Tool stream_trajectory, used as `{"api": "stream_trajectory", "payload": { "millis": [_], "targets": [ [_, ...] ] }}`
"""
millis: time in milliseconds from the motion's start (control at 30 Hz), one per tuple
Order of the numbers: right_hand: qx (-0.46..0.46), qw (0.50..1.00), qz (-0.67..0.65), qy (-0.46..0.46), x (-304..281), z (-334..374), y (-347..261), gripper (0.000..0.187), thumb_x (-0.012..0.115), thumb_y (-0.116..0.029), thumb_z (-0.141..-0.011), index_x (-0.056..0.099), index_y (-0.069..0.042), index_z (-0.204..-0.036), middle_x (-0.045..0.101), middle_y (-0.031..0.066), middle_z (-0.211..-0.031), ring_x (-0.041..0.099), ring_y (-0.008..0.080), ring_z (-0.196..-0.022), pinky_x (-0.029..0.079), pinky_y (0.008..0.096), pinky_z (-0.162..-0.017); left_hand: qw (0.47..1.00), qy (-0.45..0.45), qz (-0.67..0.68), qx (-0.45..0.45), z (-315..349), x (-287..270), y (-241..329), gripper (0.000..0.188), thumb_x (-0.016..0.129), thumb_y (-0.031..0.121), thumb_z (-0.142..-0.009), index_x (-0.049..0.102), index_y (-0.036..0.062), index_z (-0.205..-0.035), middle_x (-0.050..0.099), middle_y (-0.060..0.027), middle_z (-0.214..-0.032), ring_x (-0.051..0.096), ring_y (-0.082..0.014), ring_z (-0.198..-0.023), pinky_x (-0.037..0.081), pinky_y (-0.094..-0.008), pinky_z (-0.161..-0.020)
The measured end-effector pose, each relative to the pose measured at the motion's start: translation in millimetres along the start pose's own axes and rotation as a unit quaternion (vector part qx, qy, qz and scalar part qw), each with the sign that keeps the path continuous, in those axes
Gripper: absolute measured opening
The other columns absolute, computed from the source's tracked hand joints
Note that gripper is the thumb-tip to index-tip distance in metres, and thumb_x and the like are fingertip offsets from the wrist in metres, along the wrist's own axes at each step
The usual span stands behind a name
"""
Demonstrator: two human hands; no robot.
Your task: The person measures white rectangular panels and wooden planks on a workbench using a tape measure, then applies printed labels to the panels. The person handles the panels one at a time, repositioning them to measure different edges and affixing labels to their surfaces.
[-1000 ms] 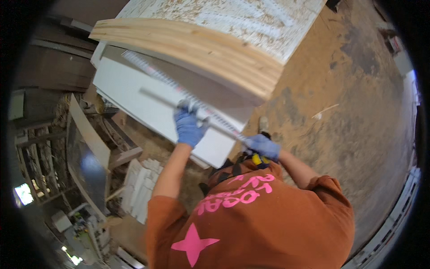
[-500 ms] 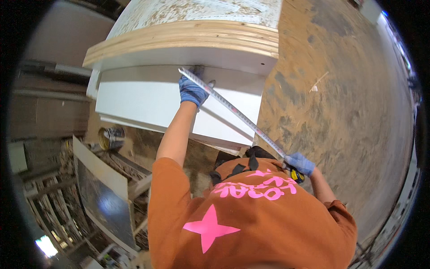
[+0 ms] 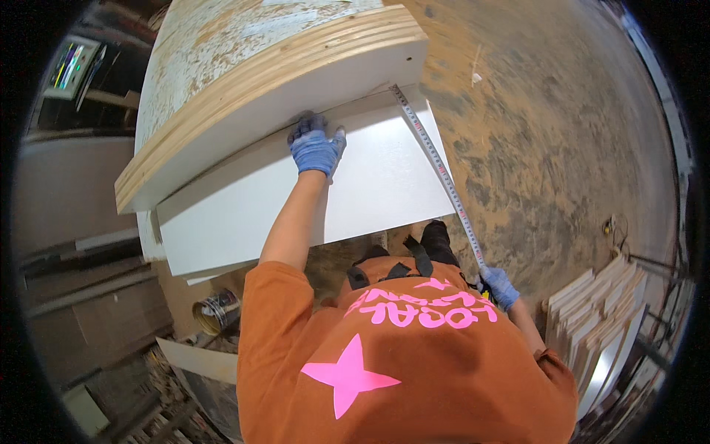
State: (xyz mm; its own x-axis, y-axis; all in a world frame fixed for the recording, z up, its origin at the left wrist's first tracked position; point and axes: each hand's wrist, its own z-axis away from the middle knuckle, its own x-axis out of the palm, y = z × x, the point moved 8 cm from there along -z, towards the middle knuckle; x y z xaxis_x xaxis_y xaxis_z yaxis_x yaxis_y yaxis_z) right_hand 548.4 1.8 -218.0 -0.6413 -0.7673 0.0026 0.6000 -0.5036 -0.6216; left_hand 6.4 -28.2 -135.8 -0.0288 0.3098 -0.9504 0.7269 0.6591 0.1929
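My left hand (image 3: 316,152), in a blue work glove, lies with fingers stretched out on a white panel (image 3: 244,211). Its fingertips reach the foot of the upright white boards with bare wood edges (image 3: 277,72). Low on the right, my gloved right hand (image 3: 501,287) grips a tape measure (image 3: 442,172) by its black and yellow case, mostly hidden by the hand. The extended blade slants across the panel's right end, its tip by the seam where panel and upright boards meet. My left hand is apart from the blade.
Behind the boards spreads a worn, paint-flecked worktop (image 3: 214,44). A paint-smeared bucket (image 3: 216,311) stands on the floor at left, near a leaning board (image 3: 196,359). Several stacked panels (image 3: 592,311) lean at lower right. A lit screen (image 3: 72,66) is at far left.
The tape's tip has gone from beside my left hand to the right end of the seam. My left hand now rests flat against the panel. The view has turned.
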Motion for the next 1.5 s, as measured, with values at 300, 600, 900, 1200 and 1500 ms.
{"api": "stream_trajectory", "payload": {
  "millis": [300,600,900,1200,1500],
  "targets": [
    [0.008,0.997,-0.031,0.071,72.0,46.2,25.9,0.045,0.052,-0.041,-0.095,0.067,-0.002,-0.078,0.062,0.0035,-0.065,0.056,0.0122,-0.057,0.045,0.0263,-0.054,0.999,-0.007,0.037,0.008,3.9,2.2,-4.2,0.05,0.06,0.049,-0.08,0.06,0.015,-0.116,0.056,-0.0154,-0.124,0.05,-0.0336,-0.117,0.034,-0.0485,-0.1],
    [-0.001,0.996,-0.019,0.089,92.1,48.3,29.9,0.04,0.05,-0.033,-0.095,0.069,-0.001,-0.08,0.065,0.0061,-0.07,0.059,0.0135,-0.065,0.048,0.028,-0.063,0.999,0.006,0.051,0.011,4.0,10.4,-7.1,0.054,0.062,0.051,-0.08,0.061,0.0121,-0.117,0.059,-0.0161,-0.123,0.052,-0.0319,-0.117,0.035,-0.0476,-0.1],
    [0.021,0.994,-0.038,0.097,94.6,54.1,37.2,0.037,0.053,-0.03,-0.094,0.068,0.0,-0.078,0.066,0.0054,-0.071,0.059,0.0138,-0.065,0.049,0.0282,-0.065,0.998,-0.044,0.049,-0.008,0.0,19.8,-8.5,0.059,0.058,0.054,-0.082,0.058,0.0122,-0.124,0.055,-0.0174,-0.129,0.048,-0.0332,-0.124,0.032,-0.0475,-0.104],
    [-0.014,0.995,-0.012,0.103,97.8,44.3,12.1,0.041,0.053,-0.037,-0.093,0.069,-0.001,-0.078,0.066,0.0049,-0.07,0.059,0.013,-0.064,0.048,0.0277,-0.064,0.998,-0.021,0.065,0.007,3.6,12.4,0.3,0.053,0.06,0.05,-0.082,0.061,0.0129,-0.119,0.058,-0.0169,-0.124,0.05,-0.0335,-0.12,0.033,-0.0471,-0.103],
    [0.004,0.995,-0.03,0.1,102.2,55.5,12.7,0.04,0.054,-0.035,-0.093,0.07,-0.001,-0.079,0.068,0.0057,-0.073,0.061,0.0135,-0.066,0.049,0.0277,-0.066,0.997,-0.017,0.071,0.006,1.9,14.3,-1.9,0.051,0.062,0.048,-0.081,0.062,0.0116,-0.116,0.06,-0.0182,-0.119,0.054,-0.0348,-0.114,0.037,-0.0464,-0.098]
  ]
}}
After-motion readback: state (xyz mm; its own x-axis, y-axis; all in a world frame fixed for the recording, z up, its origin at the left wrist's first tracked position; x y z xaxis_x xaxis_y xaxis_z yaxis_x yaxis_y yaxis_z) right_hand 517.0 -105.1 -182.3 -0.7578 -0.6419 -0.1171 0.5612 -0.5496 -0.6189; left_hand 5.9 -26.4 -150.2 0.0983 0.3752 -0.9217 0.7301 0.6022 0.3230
